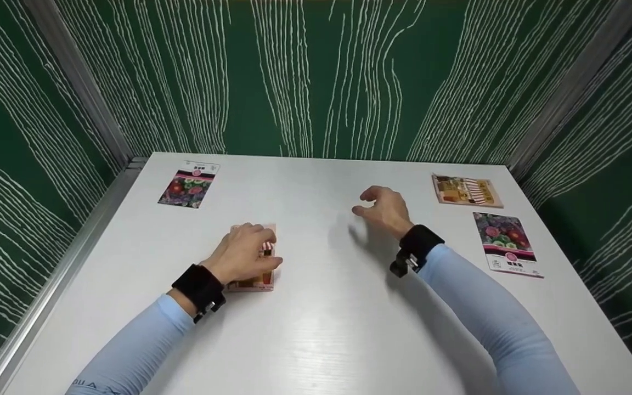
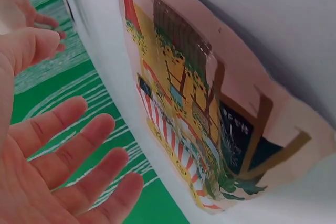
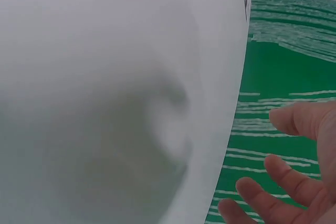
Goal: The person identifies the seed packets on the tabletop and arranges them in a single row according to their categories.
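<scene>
- The packet (image 1: 261, 282) lies on the bench (image 1: 316, 323), under the left hand (image 1: 246, 252), fingers loosely spread.
- The right hand (image 1: 388, 210): fingers wide, holding nothing.
- Packet seems light, bendable (perhaps slippery); better pinch its edges.

From the person's head, the head camera looks forward and down, at a middling distance, over the white tabletop (image 1: 316, 318), left hand (image 1: 244, 252) and right hand (image 1: 387, 211), to the green, white-streaked wall (image 1: 272, 71). The left wrist camera, tilted sideways, faces the packet with a striped awning (image 2: 184, 93) from very near, the other hand at upper left. The right wrist camera, also tilted, looks closely along the tabletop past its own fingers. Head and left wrist views share the packet; all three share tabletop and wall.
</scene>
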`<state>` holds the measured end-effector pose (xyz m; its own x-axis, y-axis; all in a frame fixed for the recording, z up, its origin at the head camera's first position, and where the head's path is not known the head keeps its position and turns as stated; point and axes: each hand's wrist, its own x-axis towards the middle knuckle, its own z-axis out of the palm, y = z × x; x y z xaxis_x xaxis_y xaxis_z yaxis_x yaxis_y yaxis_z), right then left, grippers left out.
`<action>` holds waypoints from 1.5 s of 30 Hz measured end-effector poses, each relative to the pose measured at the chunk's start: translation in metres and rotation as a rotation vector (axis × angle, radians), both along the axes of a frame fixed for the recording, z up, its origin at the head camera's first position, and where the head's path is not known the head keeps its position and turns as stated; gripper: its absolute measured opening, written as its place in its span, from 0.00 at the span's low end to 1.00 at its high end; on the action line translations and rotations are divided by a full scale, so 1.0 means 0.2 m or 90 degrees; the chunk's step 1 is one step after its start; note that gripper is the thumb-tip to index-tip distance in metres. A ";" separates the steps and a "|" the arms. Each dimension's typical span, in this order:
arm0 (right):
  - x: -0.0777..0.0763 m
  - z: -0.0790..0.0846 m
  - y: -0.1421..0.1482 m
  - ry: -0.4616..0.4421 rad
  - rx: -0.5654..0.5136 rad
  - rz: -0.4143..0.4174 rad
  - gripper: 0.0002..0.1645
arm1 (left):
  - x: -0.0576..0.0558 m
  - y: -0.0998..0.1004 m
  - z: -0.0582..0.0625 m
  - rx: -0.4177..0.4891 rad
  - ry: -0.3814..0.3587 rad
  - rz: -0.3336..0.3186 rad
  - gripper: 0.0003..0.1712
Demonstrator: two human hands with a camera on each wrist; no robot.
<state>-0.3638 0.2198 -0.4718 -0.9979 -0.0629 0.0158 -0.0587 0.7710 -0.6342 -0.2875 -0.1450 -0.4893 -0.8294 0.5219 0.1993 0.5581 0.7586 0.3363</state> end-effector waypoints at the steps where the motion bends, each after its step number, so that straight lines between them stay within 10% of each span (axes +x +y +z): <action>1: 0.00 0.00 0.02 -0.001 0.004 -0.005 0.32 | 0.00 0.00 0.00 0.000 0.000 -0.005 0.24; 18: -0.07 0.06 0.26 0.029 0.060 -0.109 0.49 | 0.02 0.09 -0.02 0.004 -0.015 -0.045 0.24; 45: -0.15 -0.11 0.63 -0.083 0.161 -0.173 0.63 | 0.02 0.36 -0.05 -0.014 -0.043 -0.137 0.28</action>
